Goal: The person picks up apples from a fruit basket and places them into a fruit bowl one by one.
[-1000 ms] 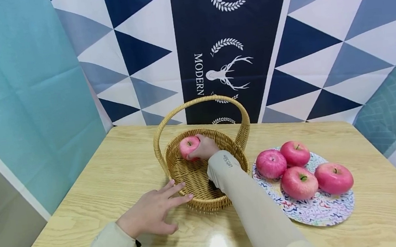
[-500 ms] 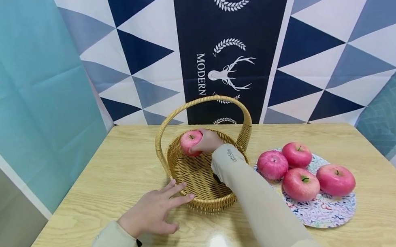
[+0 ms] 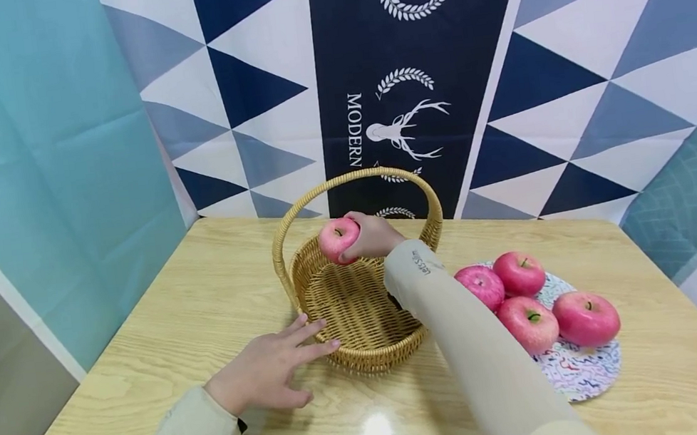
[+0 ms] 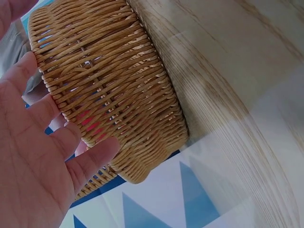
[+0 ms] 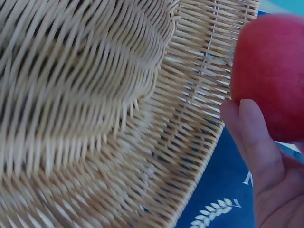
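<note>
A red apple point(image 3: 336, 239) is gripped by my right hand point(image 3: 376, 236) over the back of the wicker basket point(image 3: 371, 358), under its arched handle. In the right wrist view the fingers curl against the apple point(image 5: 273, 71), beside the woven wall. My left hand point(image 3: 269, 373) lies at the front left of the basket with its fingers spread, fingertips at the rim. From the left wrist, the fingers point(image 4: 92, 164) rest along the basket's woven side point(image 4: 114, 85), and a bit of red shows through the gaps.
To the right, a patterned plate point(image 3: 582, 370) bears several red apples point(image 3: 586, 318), partly covered by my right sleeve point(image 3: 471, 332). A patterned cloth point(image 3: 270, 97) hangs behind the wooden table point(image 3: 227, 281), with a teal cloth point(image 3: 76, 148) at the left.
My right hand has lifted the apple from the basket's bottom up toward the back rim and slightly right. The left hand has stayed at the basket's front edge.
</note>
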`<move>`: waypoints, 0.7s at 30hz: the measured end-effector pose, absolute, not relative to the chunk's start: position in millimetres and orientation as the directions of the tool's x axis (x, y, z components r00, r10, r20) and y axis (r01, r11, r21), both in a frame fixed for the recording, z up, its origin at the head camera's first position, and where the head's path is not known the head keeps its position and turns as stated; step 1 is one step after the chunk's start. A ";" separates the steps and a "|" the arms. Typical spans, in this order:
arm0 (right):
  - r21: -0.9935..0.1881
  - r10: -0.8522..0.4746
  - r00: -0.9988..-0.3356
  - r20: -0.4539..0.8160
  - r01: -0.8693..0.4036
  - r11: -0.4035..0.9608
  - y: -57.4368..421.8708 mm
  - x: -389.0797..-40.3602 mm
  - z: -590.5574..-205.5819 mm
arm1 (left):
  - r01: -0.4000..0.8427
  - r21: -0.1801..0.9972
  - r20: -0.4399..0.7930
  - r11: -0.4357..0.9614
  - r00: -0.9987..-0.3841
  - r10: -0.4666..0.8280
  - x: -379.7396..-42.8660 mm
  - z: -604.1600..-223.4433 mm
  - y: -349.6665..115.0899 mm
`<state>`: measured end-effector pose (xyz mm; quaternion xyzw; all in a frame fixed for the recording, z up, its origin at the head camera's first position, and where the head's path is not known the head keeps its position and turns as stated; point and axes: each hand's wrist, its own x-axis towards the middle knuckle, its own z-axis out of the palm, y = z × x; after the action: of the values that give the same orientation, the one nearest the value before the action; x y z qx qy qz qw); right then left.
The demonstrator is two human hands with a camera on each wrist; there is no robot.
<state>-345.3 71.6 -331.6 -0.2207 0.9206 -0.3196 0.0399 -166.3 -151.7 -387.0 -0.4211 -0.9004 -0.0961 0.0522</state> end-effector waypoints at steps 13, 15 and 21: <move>-0.576 -0.583 -0.806 0.103 -0.526 0.626 88.0 -339.1 -308.4 | 0.771 0.116 0.159 0.626 -0.637 0.755 -166.6 -384.5 -150.5; -0.576 -0.589 -0.796 0.139 -0.549 0.606 91.3 -338.2 -307.4 | 0.769 0.117 0.160 0.628 -0.639 0.752 -166.1 -383.8 -150.6; -0.558 -0.588 -0.801 0.113 -0.541 0.629 103.3 -331.0 -300.2 | 0.771 0.111 0.163 0.627 -0.636 0.754 -164.1 -382.3 -149.9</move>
<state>-331.0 103.3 -300.2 -0.3130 0.9017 -0.2955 0.0398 -164.1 -149.9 -382.3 -0.4235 -0.9004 -0.0855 0.0505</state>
